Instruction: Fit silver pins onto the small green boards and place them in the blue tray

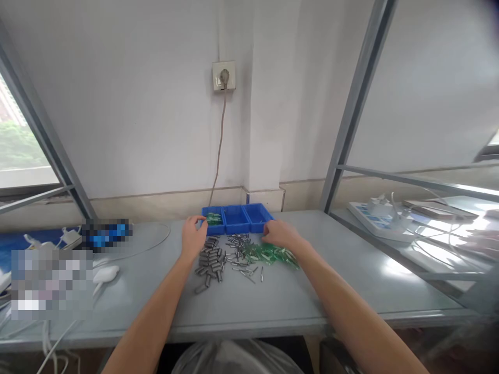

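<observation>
My left hand (194, 236) is at the left wall of the left blue bin (215, 228), its fingertips and thumb apart at the rim. Green pieces (212, 218) lie inside that bin. My right hand (283, 235) reaches down in front of the right blue bin (260, 228), fingers curled together; whatever is in them is hidden. Below it spreads a pile of green translucent pieces (273, 254). Thin metal pins (238, 243) are scattered left of the green pile. Short grey metal cylinders (210, 264) are heaped nearest my left hand.
Between the outer bins is a middle blue bin (236, 221). White cables and a white plug (106, 274) lie on the grey table (156, 317) to the left. Metal frame posts (351, 111) rise at both sides. A corded wall socket (223, 76) is behind the bins.
</observation>
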`<state>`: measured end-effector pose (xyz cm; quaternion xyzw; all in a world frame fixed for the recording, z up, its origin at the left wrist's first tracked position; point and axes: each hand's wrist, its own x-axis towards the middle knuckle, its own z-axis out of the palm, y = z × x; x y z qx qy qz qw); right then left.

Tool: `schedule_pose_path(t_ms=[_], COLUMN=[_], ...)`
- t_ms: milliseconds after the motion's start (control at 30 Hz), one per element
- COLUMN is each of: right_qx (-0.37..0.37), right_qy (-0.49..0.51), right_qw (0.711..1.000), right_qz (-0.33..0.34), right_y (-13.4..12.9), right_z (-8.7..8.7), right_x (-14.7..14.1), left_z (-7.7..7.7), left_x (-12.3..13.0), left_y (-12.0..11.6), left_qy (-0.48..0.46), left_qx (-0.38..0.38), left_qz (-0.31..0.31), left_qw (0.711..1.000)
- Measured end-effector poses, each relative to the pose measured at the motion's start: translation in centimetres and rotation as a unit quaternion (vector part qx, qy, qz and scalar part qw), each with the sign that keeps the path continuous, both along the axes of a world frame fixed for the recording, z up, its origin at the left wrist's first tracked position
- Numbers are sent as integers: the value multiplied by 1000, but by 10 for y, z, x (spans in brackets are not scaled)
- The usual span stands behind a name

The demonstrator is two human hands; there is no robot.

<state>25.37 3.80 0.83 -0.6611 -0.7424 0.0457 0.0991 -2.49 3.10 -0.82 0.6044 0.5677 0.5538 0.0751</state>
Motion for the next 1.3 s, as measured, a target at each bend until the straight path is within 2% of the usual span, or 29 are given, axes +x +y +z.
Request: schedule_pose_path(t_ms=[200, 300, 367, 500, 633, 733, 800, 933, 1100, 1167, 1300], right_qx=[57, 110, 152, 199, 204, 189, 163, 66, -29, -39, -21], right_qy=[14, 60, 124, 256, 283, 301, 332, 417, 498, 505, 491], right_qw=[998, 992, 979, 928, 899, 883, 881, 874, 837, 831, 838], right_qz=[-10, -1, 48, 184, 266, 306, 295, 239, 226, 231, 236], right_y=[-3, -6, -8, -11, -14, -16, -16, -17, -15, -15, -17], right_z=[9, 15, 17, 15, 3, -6, -11, -16, -17, -16, -14], right_x=[-2, -5, -9, -21, -40, -53, -59, -62, -65, -67, -69], left_z=[0, 2, 4, 6, 4, 0, -1, 1, 4, 4, 2], left_x=[3, 8, 12, 20, 25, 27, 27, 24, 18, 17, 17], left_y=[2, -3, -8, -19, -25, -23, -21, -17, -13, -10, -8], left_qy=[2, -7, -12, 37, 93, 98, 83, 23, -48, -46, -54], left_qx=[9, 3, -17, -38, -85, -120, -131, -119, -105, -109, -117], left_qz=[-17, -62, -121, -204, -269, -313, -322, -294, -278, -281, -293], left_qw=[1000, 998, 992, 978, 955, 937, 934, 948, 954, 952, 947])
